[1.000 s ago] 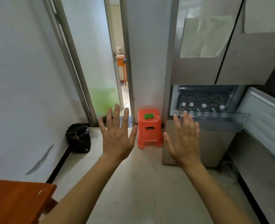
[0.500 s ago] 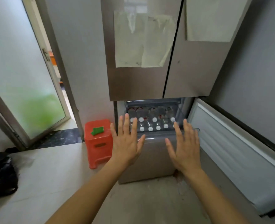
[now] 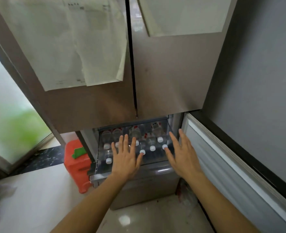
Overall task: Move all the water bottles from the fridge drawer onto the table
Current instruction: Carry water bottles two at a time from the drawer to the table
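A pulled-out fridge drawer (image 3: 155,167) sits low under the two steel fridge doors. Inside it lie several clear water bottles (image 3: 153,138) with white caps and red labels, caps pointing toward me. My left hand (image 3: 125,157) hovers over the drawer's left half, fingers straight and spread, holding nothing. My right hand (image 3: 183,155) is held over the drawer's right edge, also flat and empty. The left hand hides some of the bottles. No table is in view.
The lower fridge door (image 3: 231,165) is swung open on the right, beside a grey wall. An orange plastic stool (image 3: 76,163) with a green piece on top stands left of the drawer. A frosted glass door (image 3: 8,115) is at far left. Papers (image 3: 68,47) hang on the fridge.
I have turned right and come closer to the fridge. Both flat hands have moved from in front of the stool to over the open drawer. The wooden table corner has left view.
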### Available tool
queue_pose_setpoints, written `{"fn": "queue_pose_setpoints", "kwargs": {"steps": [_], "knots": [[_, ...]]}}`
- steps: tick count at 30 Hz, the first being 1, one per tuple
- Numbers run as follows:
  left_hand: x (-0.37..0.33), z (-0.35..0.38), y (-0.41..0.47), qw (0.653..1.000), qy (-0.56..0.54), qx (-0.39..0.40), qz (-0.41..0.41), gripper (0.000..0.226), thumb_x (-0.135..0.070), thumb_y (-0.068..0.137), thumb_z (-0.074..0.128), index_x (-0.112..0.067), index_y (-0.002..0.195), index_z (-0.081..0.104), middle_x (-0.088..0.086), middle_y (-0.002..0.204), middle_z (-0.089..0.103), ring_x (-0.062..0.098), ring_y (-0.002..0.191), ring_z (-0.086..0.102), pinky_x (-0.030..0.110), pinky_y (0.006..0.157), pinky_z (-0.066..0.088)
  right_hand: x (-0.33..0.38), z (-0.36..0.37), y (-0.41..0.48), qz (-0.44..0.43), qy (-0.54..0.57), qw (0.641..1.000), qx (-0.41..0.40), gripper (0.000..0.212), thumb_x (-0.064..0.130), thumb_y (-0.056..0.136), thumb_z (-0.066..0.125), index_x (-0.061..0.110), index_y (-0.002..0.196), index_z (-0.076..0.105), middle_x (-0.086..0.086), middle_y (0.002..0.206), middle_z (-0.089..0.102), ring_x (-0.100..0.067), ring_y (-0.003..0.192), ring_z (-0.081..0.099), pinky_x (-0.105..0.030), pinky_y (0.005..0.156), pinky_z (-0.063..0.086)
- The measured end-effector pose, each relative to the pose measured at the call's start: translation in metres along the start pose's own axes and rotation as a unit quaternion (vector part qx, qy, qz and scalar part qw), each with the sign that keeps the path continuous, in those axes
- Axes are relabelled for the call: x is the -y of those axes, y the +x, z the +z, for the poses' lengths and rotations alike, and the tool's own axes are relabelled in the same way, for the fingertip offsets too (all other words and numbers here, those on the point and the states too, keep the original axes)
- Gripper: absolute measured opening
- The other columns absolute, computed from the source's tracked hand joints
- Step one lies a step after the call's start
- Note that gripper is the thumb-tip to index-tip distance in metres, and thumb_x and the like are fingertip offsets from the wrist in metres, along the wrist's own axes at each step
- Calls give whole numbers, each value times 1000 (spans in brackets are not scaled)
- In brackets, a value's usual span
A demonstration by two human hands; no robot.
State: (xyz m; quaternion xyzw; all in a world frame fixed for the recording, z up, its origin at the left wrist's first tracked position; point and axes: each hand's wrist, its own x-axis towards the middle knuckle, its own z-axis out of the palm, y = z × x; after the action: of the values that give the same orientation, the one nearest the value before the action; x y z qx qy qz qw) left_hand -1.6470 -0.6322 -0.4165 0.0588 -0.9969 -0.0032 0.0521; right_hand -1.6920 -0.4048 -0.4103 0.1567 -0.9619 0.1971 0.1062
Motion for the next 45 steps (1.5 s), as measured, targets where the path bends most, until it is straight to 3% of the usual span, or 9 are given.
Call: {"fn": "queue_pose_setpoints", "kwargs": {"steps": [4, 12, 16, 21, 29, 32, 35, 39, 45], "knots": [[-17, 15, 32, 998, -17, 40, -41, 78, -65, 93, 2, -21, 157, 2, 12, 165, -5, 31, 151, -11, 54, 120, -4, -27, 18, 50, -15, 11, 997, 71, 65, 51, 101, 41, 29, 158, 16, -8, 166, 8, -28, 150, 19, -42, 115, 31], [-22, 63, 74, 976, -135, 110, -129, 65, -60, 98, 28, -31, 155, 14, 13, 163, 4, 33, 150, -3, 54, 119, 13, -49, 69, 100, -41, -5, 974, 224, 61, 47, 101, 43, 27, 155, 23, -11, 160, 23, -33, 140, 37, -43, 105, 44], [-11, 85, 97, 970, -168, 135, -112, 64, -56, 99, 35, -29, 154, 17, 15, 162, 11, 34, 150, 1, 54, 118, 17, -47, 93, 115, -37, -17, 965, 259, 61, 48, 100, 46, 32, 154, 23, -9, 162, 18, -34, 139, 39, -45, 104, 46], [-3, 107, 123, 967, -181, 153, -92, 60, -51, 100, 38, -26, 152, 24, 19, 148, 29, 38, 138, 27, 47, 109, 33, -45, 121, 130, -4, -24, 957, 291, 62, 44, 98, 52, 32, 153, 28, -14, 159, 21, -36, 133, 45, -44, 97, 51], [4, 120, 136, 956, -204, 187, -99, 57, -48, 99, 42, -31, 152, 28, 19, 150, 32, 39, 137, 32, 49, 108, 38, -43, 143, 147, 69, 15, 942, 327, 68, 47, 96, 56, 33, 154, 25, -10, 162, 19, -36, 138, 40, -47, 103, 46], [3, 116, 137, 949, -222, 194, -111, 54, -38, 96, 52, -27, 147, 37, 20, 142, 43, 38, 130, 41, 45, 103, 44, -41, 142, 149, 80, 41, 943, 322, 65, 36, 93, 63, 33, 152, 34, -12, 155, 29, -35, 130, 49, -40, 101, 47], [-1, 105, 129, 950, -221, 192, -109, 45, -34, 90, 59, -24, 133, 47, 18, 126, 50, 38, 119, 46, 41, 96, 47, -35, 136, 143, 67, 42, 951, 299, 47, 28, 91, 67, 33, 136, 54, -13, 139, 43, -34, 118, 56, -35, 93, 50], [-9, 95, 101, 961, -190, 181, -85, 43, -32, 87, 63, -24, 125, 47, 15, 127, 48, 35, 119, 45, 40, 94, 47, -28, 116, 120, 30, 14, 968, 248, 33, 32, 91, 66, 32, 121, 51, -9, 133, 46, -29, 116, 55, -32, 81, 49], [-21, 67, 67, 974, -184, 34, -125, 39, -40, 82, 72, -23, 110, 51, 7, 113, 58, 26, 105, 53, 34, 77, 48, -26, 74, 95, 19, 87, 987, 137, 25, 36, 94, 64, 29, 113, 50, -3, 107, 66, -23, 91, 65, -24, 64, 37]]}}
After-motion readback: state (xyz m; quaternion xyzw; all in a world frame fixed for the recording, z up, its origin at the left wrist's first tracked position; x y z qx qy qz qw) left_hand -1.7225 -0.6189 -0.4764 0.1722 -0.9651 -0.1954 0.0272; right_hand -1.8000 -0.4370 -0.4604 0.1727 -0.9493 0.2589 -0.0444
